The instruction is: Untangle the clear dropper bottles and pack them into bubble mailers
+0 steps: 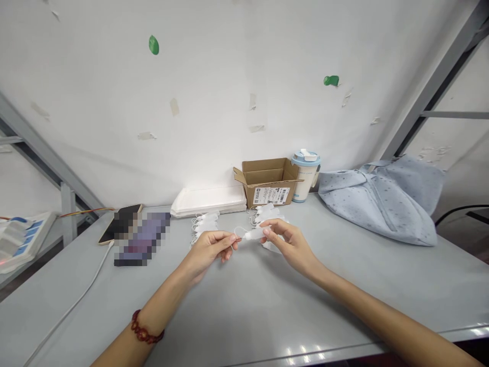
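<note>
My left hand (214,247) and my right hand (284,240) meet above the grey table (244,306), both pinched on one small white piece (252,235) with a thin white cord looping off its left end. The left fingertips grip the cord end, the right fingertips grip the white body. A red bead bracelet (145,331) circles my left wrist. Just behind the hands lie two small heaps of similar white pieces, one on the left (204,223) and one on the right (267,213).
At the back stand an open cardboard box (267,186), a stack of white trays (209,200) and a pale cup with a blue lid (305,176). A light blue cloth bag (382,201) lies to the right. A phone with a white cable (122,227) lies on the left.
</note>
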The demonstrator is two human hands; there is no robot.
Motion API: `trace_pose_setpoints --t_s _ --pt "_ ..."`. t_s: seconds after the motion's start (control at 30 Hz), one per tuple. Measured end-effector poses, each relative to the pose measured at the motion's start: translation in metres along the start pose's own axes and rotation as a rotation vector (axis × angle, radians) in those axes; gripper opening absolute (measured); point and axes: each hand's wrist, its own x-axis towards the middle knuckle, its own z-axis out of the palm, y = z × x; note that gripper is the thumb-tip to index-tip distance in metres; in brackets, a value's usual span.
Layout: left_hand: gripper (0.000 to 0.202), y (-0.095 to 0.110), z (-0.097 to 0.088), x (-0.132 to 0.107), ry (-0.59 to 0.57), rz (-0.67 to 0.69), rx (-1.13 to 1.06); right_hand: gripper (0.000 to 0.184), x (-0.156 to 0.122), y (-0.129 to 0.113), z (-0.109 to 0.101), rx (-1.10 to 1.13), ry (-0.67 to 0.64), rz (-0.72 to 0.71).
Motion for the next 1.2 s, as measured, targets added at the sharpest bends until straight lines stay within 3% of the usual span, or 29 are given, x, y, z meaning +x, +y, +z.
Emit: trace_pose_setpoints --t_s 0.57,0.9,1.2 --pt "0.031 0.001 0.002 -0.001 -0.009 -0.018 -0.063 0.024 -0.001 -0.001 0.001 -0.013 0.017 0.006" --pt "0.03 -0.002 0.008 -0.002 0.107 0.08 0.03 0.019 -0.008 0.0 0.008 -0.074 0.026 -0.059" --pt "0.032 -0.005 0.013 -0.005 0.129 0.098 0.095 0.016 -0.015 0.004 0.013 -0.1 0.013 -0.113"
